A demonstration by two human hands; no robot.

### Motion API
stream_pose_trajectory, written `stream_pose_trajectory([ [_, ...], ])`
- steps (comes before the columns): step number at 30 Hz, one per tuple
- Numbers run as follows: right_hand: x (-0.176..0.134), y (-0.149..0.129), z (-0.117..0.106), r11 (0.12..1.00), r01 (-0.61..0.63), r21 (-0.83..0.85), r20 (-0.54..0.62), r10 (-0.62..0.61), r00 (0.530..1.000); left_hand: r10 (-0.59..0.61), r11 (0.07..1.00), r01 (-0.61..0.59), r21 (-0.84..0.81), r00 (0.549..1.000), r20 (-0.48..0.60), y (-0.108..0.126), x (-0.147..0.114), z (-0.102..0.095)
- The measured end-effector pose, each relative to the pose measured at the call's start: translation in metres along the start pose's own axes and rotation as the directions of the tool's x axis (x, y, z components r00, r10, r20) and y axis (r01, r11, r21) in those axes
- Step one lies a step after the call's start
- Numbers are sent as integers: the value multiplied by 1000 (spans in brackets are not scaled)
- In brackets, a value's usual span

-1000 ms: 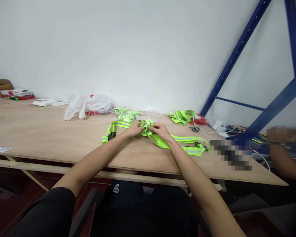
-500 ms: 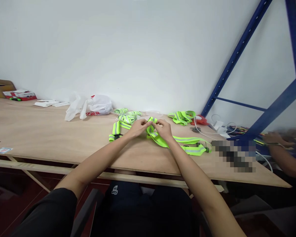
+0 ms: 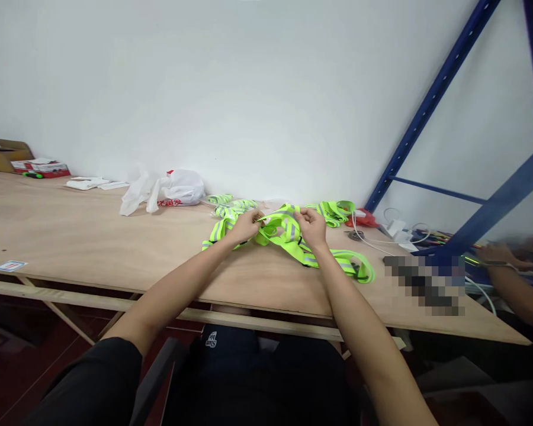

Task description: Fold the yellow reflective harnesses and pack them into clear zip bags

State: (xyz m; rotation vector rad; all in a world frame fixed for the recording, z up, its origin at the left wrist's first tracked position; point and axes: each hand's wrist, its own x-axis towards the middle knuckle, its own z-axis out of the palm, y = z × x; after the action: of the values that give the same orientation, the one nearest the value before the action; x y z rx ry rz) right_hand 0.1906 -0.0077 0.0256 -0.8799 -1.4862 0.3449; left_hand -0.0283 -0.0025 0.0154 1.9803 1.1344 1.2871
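A neon-yellow reflective strap harness (image 3: 292, 229) with grey stripes and black buckles lies across the table in front of me. My left hand (image 3: 247, 227) pinches one part of its webbing. My right hand (image 3: 311, 226) grips another stretch, with a band raised and spanning between the two hands. Loose loops trail to the right, ending in a curve on the wood. More of the webbing bunches behind and left of my left hand. The fingertips partly hide the points of contact.
Bagged reflective straps (image 3: 231, 207) lie behind my left hand, and a strap bundle (image 3: 335, 212) sits at back right. A white plastic bag (image 3: 182, 187), a cardboard box (image 3: 4, 155) and a blue rack (image 3: 430, 112) stand along the wall. A co-worker's arm (image 3: 515, 284) is at far right.
My hands have moved apart, the right one going right, and a band of the harness is now stretched between them. The trailing loops at right have shifted and bunched closer.
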Motion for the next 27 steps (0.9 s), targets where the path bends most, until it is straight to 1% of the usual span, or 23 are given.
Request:
stream_pose_trajectory([
  [3, 8, 5, -12, 996, -33, 85, -84, 40, 996, -23, 999, 21, -50, 999, -35, -3, 4, -13],
  [7, 18, 12, -24, 976, -54, 211, -210, 99, 973, -70, 986, 57, -158, 994, -83, -2, 10, -27],
  [10, 23, 16, -28, 952, -80, 297, -233, 154, 960, -145, 952, 115, -283, 986, -84, 3, 15, -31],
  [12, 25, 18, -32, 931, -110, 348, -224, 197, 955, -208, 907, 176, -382, 977, -45, 5, 17, -32],
  [15, 27, 22, -40, 898, -176, 404, -177, 265, 948, -273, 820, 273, -504, 959, 75, 9, 18, -35],
  [18, 30, 25, -49, 866, -221, 448, -157, 320, 934, -290, 757, 370, -539, 929, 230, 13, 17, -45],
  [19, 30, 27, -51, 857, -226, 462, -164, 333, 928, -296, 732, 419, -538, 906, 304, 15, 16, -50],
  [21, 32, 29, -54, 842, -225, 491, -188, 355, 916, -282, 660, 528, -534, 833, 476, 18, 13, -59],
  [23, 32, 30, -54, 826, -218, 520, -216, 374, 902, -206, 599, 604, -526, 751, 627, 20, 8, -67],
  [24, 32, 31, -53, 817, -211, 536, -233, 384, 893, -159, 592, 617, -518, 720, 675, 21, 6, -70],
  [25, 32, 31, -52, 808, -204, 552, -251, 394, 884, -122, 608, 613, -505, 700, 703, 22, 3, -71],
  [27, 32, 30, -51, 789, -190, 584, -280, 415, 866, -92, 667, 583, -463, 682, 726, 22, 0, -71],
])
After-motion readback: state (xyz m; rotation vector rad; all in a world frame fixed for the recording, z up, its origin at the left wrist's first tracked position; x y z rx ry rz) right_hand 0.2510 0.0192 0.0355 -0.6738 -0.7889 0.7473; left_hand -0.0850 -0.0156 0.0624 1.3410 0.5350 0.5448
